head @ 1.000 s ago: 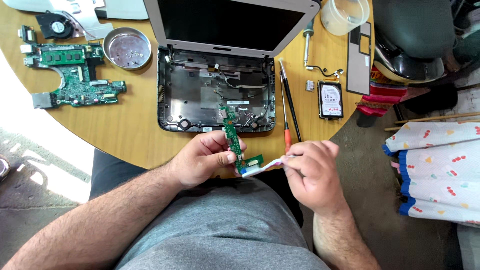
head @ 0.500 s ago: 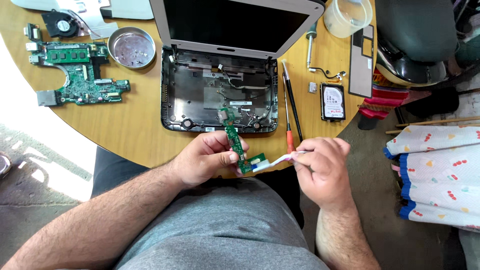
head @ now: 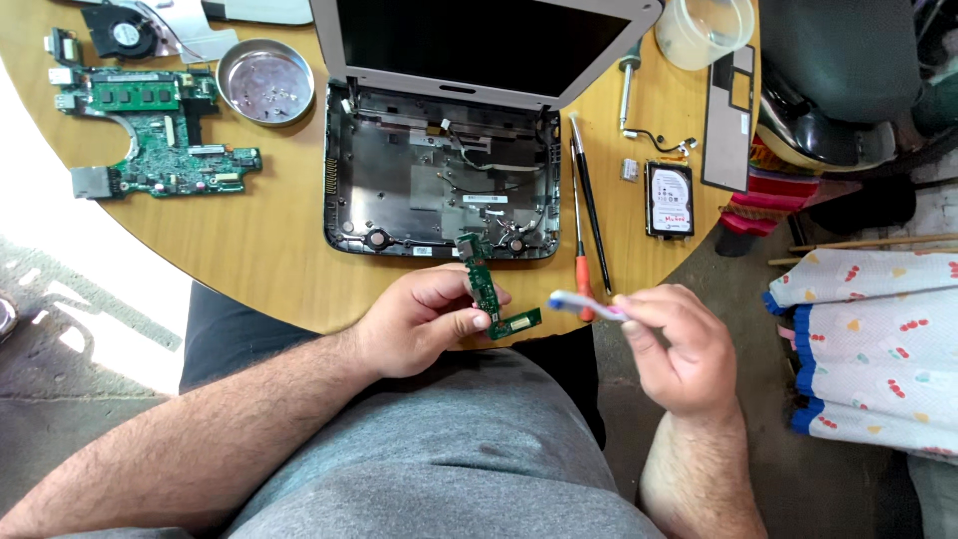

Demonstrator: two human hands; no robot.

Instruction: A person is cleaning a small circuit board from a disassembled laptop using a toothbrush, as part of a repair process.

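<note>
Round and wooden, the table spreads out in front of my lap, lit hard by sun along its left edge. Far left on it lies a green circuit board, with a small black fan above it and a shallow metal dish just to its right. Next comes the opened laptop, its keyboard gone and its bare black shell showing loose wires, the dark screen tilted back.

My left hand is below the laptop's front edge, over the table rim. Its fingers are curled closed around a narrow green board, thumb and fingertips pinching it so it stands roughly upright, its lower end bent off to the right.

Just right of that, my right hand is pinched on a small brush with a white and blue head, which points left toward the narrow board without touching it.

Behind it, two screwdrivers lie beside the laptop, then a hard drive.
</note>
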